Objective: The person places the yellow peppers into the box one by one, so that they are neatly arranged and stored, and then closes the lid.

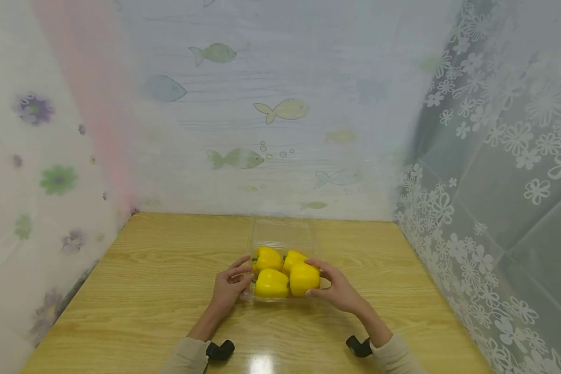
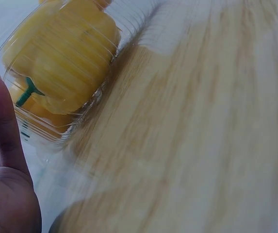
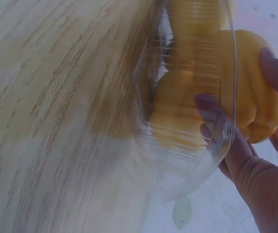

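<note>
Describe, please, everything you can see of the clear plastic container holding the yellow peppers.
The clear plastic container is a thin, ribbed, see-through clamshell lying on the wooden table, its lid open and tilted back. Four yellow peppers fill its tray; one shows a green stem. The left hand touches its left side, and the right hand holds its right side, fingers on a pepper.

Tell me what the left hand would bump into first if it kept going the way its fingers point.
Most likely the clear plastic tray, already at the left hand fingertips, then the near-left yellow pepper inside. Depth is hard to judge.
</note>
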Action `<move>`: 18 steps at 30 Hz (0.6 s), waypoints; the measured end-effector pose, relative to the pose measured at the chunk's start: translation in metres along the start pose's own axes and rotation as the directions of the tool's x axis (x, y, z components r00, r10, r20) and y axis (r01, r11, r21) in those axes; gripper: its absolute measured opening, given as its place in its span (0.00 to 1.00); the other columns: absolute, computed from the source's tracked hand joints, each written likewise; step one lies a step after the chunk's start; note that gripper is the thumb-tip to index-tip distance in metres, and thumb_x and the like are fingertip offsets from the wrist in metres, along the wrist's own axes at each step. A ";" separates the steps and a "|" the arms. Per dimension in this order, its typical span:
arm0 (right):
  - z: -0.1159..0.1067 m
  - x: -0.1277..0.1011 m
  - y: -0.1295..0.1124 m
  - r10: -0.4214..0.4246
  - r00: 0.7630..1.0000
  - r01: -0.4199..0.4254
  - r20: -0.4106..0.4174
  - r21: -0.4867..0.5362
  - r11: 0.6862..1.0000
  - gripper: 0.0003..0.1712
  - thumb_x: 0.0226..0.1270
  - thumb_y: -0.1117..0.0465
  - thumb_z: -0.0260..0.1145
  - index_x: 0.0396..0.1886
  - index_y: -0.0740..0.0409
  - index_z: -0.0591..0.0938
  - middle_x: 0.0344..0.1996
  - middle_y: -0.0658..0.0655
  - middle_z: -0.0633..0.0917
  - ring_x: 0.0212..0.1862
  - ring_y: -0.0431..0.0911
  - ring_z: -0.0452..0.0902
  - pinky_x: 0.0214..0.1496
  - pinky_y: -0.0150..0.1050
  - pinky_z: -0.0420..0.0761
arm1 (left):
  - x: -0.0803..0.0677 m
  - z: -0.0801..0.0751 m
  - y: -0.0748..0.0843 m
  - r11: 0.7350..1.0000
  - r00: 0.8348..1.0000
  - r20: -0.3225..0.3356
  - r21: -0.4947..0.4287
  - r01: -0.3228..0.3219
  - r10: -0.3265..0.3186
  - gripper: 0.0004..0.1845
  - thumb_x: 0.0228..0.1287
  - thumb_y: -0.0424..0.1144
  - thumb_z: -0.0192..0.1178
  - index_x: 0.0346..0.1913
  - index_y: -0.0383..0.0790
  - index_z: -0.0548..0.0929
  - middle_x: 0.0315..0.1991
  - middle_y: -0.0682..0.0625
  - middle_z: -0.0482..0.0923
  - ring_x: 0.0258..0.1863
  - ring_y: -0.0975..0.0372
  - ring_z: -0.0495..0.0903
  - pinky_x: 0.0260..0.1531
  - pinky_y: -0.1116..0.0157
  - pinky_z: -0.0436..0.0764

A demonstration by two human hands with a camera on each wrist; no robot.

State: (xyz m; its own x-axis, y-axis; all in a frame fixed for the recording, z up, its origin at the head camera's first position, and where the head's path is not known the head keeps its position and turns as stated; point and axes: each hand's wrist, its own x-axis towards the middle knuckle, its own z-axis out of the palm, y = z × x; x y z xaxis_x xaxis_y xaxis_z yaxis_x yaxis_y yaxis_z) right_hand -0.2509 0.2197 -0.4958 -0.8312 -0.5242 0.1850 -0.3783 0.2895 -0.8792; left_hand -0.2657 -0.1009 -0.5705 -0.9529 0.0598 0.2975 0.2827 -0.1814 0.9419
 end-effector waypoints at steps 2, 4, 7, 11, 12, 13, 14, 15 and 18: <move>0.001 0.000 0.000 0.014 1.000 -0.014 0.007 -0.002 1.000 0.41 0.65 0.62 0.74 0.75 0.58 0.68 0.76 0.65 0.64 0.71 0.67 0.65 0.50 0.40 0.86 | 0.000 0.000 0.000 1.000 1.000 -0.001 -0.003 0.004 -0.004 0.16 0.66 0.28 0.67 0.52 0.20 0.83 0.71 0.34 0.70 0.20 0.70 0.72 0.21 0.75 0.74; 0.001 -0.001 0.000 0.018 1.000 -0.018 0.014 -0.005 1.000 0.41 0.66 0.62 0.74 0.76 0.59 0.67 0.76 0.67 0.63 0.71 0.69 0.65 0.50 0.40 0.86 | 0.000 0.001 0.000 1.000 1.000 -0.002 -0.004 0.006 -0.006 0.16 0.66 0.28 0.67 0.52 0.20 0.83 0.71 0.35 0.70 0.20 0.70 0.72 0.21 0.75 0.74; 0.002 0.000 -0.001 0.038 0.999 -0.037 0.019 -0.028 0.999 0.40 0.67 0.61 0.73 0.76 0.58 0.66 0.76 0.67 0.62 0.71 0.70 0.64 0.51 0.42 0.86 | -0.001 0.001 0.001 1.000 1.000 -0.004 -0.006 0.014 -0.014 0.16 0.65 0.29 0.68 0.52 0.21 0.84 0.71 0.36 0.70 0.20 0.70 0.72 0.21 0.75 0.75; 0.002 0.000 -0.003 0.050 0.999 -0.048 0.020 -0.087 0.995 0.40 0.69 0.59 0.72 0.76 0.58 0.66 0.76 0.67 0.63 0.71 0.68 0.65 0.59 0.51 0.83 | -0.001 0.000 0.001 1.000 1.000 -0.001 -0.006 0.026 -0.026 0.16 0.65 0.29 0.68 0.52 0.22 0.84 0.71 0.37 0.69 0.20 0.70 0.72 0.21 0.75 0.75; 0.002 0.001 -0.004 0.047 0.999 -0.045 0.019 -0.101 0.994 0.40 0.69 0.59 0.72 0.76 0.58 0.66 0.76 0.67 0.63 0.71 0.67 0.66 0.61 0.54 0.80 | -0.001 0.000 0.002 1.000 1.000 0.000 -0.006 0.026 -0.026 0.16 0.65 0.29 0.68 0.52 0.22 0.84 0.71 0.37 0.69 0.20 0.70 0.72 0.21 0.75 0.76; 0.002 0.001 -0.004 0.043 0.999 -0.041 0.018 -0.116 0.992 0.40 0.69 0.58 0.72 0.76 0.58 0.65 0.76 0.67 0.64 0.71 0.66 0.66 0.64 0.56 0.78 | -0.001 0.000 0.002 1.000 1.000 0.001 -0.005 0.025 -0.025 0.16 0.65 0.29 0.68 0.52 0.22 0.84 0.72 0.36 0.69 0.21 0.70 0.72 0.21 0.75 0.76; 0.002 0.001 -0.004 0.037 0.999 -0.034 0.018 -0.126 0.991 0.39 0.69 0.58 0.71 0.76 0.59 0.65 0.75 0.67 0.64 0.71 0.65 0.66 0.66 0.58 0.75 | -0.001 0.000 0.001 1.000 1.000 0.001 -0.004 0.023 -0.023 0.16 0.65 0.29 0.68 0.52 0.22 0.84 0.72 0.36 0.69 0.21 0.70 0.72 0.21 0.75 0.76; 0.002 0.002 -0.004 0.033 0.999 -0.031 0.018 -0.132 0.991 0.39 0.70 0.58 0.71 0.76 0.59 0.65 0.75 0.66 0.65 0.71 0.64 0.66 0.68 0.60 0.73 | -0.001 0.000 0.001 1.000 1.000 0.001 -0.003 0.021 -0.021 0.16 0.65 0.29 0.68 0.52 0.22 0.84 0.71 0.36 0.69 0.21 0.70 0.72 0.21 0.75 0.76; 0.002 0.003 -0.004 0.024 0.999 -0.020 0.025 -0.135 0.991 0.39 0.70 0.59 0.70 0.76 0.59 0.65 0.75 0.66 0.65 0.72 0.62 0.66 0.70 0.61 0.70 | -0.001 0.000 0.002 1.000 1.000 -0.004 0.000 0.019 -0.019 0.15 0.66 0.29 0.68 0.52 0.22 0.84 0.71 0.36 0.69 0.21 0.70 0.72 0.21 0.75 0.76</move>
State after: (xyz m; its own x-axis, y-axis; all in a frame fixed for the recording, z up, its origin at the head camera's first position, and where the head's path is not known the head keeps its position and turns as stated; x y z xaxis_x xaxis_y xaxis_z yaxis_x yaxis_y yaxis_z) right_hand -0.2511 0.2153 -0.4929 -0.8294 -0.5373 0.1529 -0.4129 0.4054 -0.8156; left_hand -0.2647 -0.1010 -0.5691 -0.9585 0.0590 0.2790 0.2647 -0.1799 0.9474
